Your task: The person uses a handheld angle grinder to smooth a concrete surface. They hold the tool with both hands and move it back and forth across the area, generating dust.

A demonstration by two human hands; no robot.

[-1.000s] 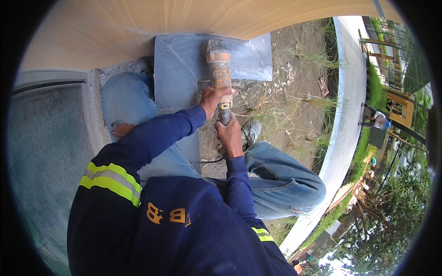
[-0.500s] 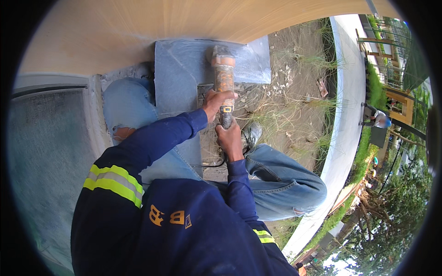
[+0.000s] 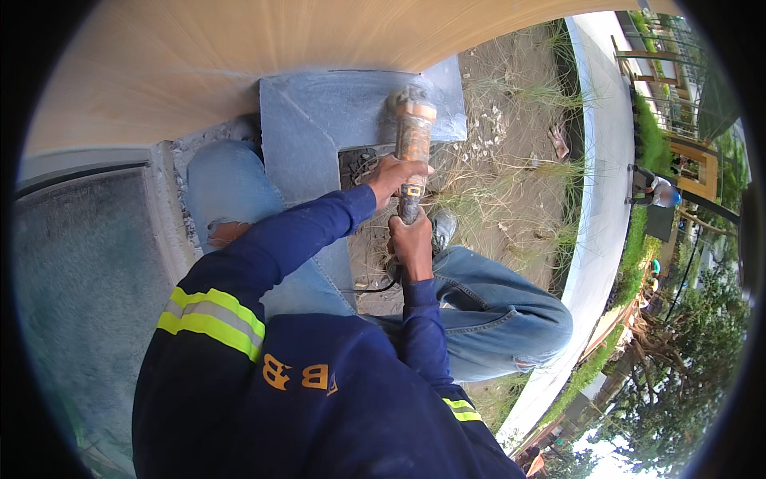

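Observation:
Both of my hands are closed around a dusty orange and black angle grinder [image 3: 413, 140]. My left hand [image 3: 391, 177] wraps the middle of its body. Behind it, my right hand [image 3: 412, 242] grips the dark rear end, where a black cord [image 3: 375, 289] runs off. The grinder's head is over a grey stone slab [image 3: 343, 104] along the base of the tan wall [image 3: 239, 56]. Motion blur and dust hide the disc, so contact with the stone is hard to make out.
A dark panel in a pale frame [image 3: 163, 227] stands at left. Dry soil with grass tufts and pale chips [image 3: 499, 132] lies right of the slab, bounded by a pale concrete kerb [image 3: 594, 207]. Farther right, a person in a blue helmet [image 3: 661, 191] is near greenery.
The grinder and both my hands have shifted to the right along the slab. The tool's head now tilts differently, and my view has moved slightly.

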